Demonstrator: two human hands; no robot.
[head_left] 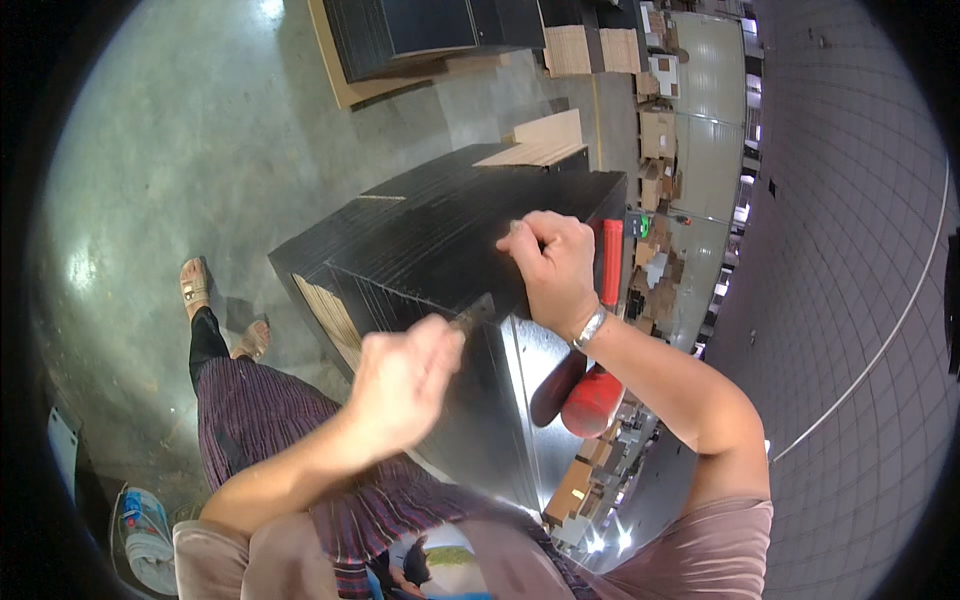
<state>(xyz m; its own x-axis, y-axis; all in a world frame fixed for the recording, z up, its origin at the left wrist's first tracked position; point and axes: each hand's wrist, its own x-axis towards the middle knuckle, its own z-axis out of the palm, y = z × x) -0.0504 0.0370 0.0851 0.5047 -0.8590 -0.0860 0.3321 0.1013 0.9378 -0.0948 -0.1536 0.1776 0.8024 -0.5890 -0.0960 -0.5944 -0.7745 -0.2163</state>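
A tall stack of black panels (430,220) stands right in front of me, its thin edges packed side by side. My left hand (402,385) is closed around a small flat metal scraper-like blade (476,313), held at the stack's near corner; the rest of the tool is hidden in the fingers. My right hand (553,265), with a silver watch or bracelet (590,328) at the wrist, rests over the stack's right edge, fingers curled and thumb forward. Anything inside that grip is hidden. Beside the right forearm lies a red mallet head (592,405), and a red handle (612,262) shows beyond the wrist.
Light brown boards (540,140) lie on the stack's far end. Another black panel stack (430,30) stands farther off on the concrete floor (170,130). Cardboard boxes (657,135) line the right side. Another person's sandalled foot (194,284) is at the left.
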